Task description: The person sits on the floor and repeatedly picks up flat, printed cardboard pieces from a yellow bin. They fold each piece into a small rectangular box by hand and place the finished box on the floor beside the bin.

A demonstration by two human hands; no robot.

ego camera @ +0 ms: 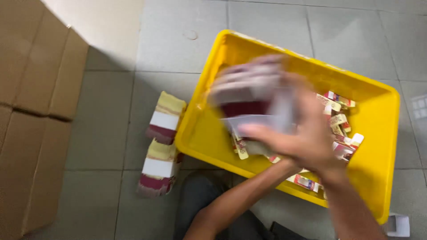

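Note:
Both my hands are over a yellow plastic bin (378, 106), blurred by motion. My right hand (311, 120) grips a thick stack of flat maroon, white and yellow cartons (249, 89) from the right side. My left hand (262, 135) comes in from below and supports the underside of the same stack, partly covered by my right hand. More flat cartons (340, 122) of the same kind lie loose on the bin's floor beneath and to the right of my hands.
Two bundles of stacked flat cartons (162, 142) lie on the grey tiled floor just left of the bin. Brown cardboard boxes (35, 111) stand along the left edge. A small white box (397, 224) sits at the bin's near right corner.

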